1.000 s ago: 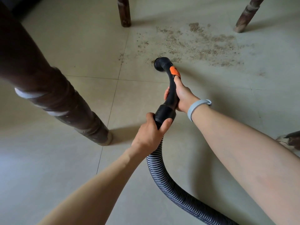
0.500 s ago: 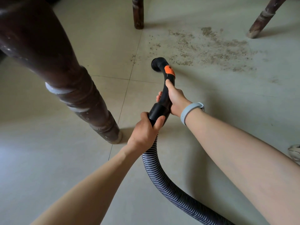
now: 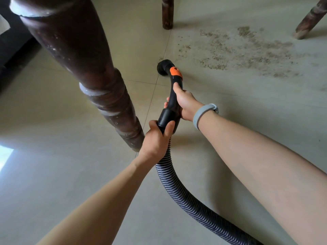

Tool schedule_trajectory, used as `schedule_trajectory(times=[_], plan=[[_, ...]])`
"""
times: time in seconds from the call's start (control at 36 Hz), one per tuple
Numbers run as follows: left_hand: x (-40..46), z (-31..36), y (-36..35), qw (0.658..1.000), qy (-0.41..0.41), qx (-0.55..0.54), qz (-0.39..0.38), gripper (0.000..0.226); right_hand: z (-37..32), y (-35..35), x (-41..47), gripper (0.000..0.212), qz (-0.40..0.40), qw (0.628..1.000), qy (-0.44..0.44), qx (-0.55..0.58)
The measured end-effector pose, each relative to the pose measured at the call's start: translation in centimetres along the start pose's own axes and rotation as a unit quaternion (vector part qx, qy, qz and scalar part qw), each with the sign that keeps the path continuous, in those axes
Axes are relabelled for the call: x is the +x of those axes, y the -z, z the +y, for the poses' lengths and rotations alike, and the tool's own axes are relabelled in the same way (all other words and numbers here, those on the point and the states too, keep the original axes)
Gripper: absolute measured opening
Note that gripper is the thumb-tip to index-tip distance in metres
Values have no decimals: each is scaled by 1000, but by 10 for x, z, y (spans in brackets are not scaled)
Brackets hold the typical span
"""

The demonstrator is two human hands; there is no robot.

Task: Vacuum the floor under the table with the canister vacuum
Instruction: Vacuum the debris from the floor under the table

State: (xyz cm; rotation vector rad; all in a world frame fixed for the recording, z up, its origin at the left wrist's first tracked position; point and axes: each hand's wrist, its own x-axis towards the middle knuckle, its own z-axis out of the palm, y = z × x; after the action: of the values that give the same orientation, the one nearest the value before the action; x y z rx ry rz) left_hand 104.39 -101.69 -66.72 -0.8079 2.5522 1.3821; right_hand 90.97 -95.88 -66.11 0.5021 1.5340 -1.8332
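A black curved vacuum handle (image 3: 172,98) with an orange slider ends in a round open nozzle (image 3: 163,67) held just above the beige tiled floor. My right hand (image 3: 184,104) grips the handle's middle, a grey band on its wrist. My left hand (image 3: 156,140) grips the black cuff where the ribbed hose (image 3: 178,191) joins. The hose curves back to the lower right and leaves the frame. A wide patch of brown dirt (image 3: 247,52) lies on the floor to the right of the nozzle and beyond it. The canister is out of view.
A thick dark turned table leg (image 3: 99,89) stands close on the left, its foot beside my left hand. Two more legs stand farther off, one at top centre (image 3: 167,15) and one at top right (image 3: 308,20). Bare tiles (image 3: 256,106) stretch to the right.
The view has shifted right, so the near table leg now looms larger and closer. Nozzle and hands have drifted left relative to the dirt patch. Both grips are unchanged.
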Motion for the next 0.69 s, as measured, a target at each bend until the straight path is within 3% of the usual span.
schedule_trajectory(times=[0.69], plan=[[-88,-17,-2,999,35,-5,10,41,51,10,-51,30,-64,996,-42,-52]])
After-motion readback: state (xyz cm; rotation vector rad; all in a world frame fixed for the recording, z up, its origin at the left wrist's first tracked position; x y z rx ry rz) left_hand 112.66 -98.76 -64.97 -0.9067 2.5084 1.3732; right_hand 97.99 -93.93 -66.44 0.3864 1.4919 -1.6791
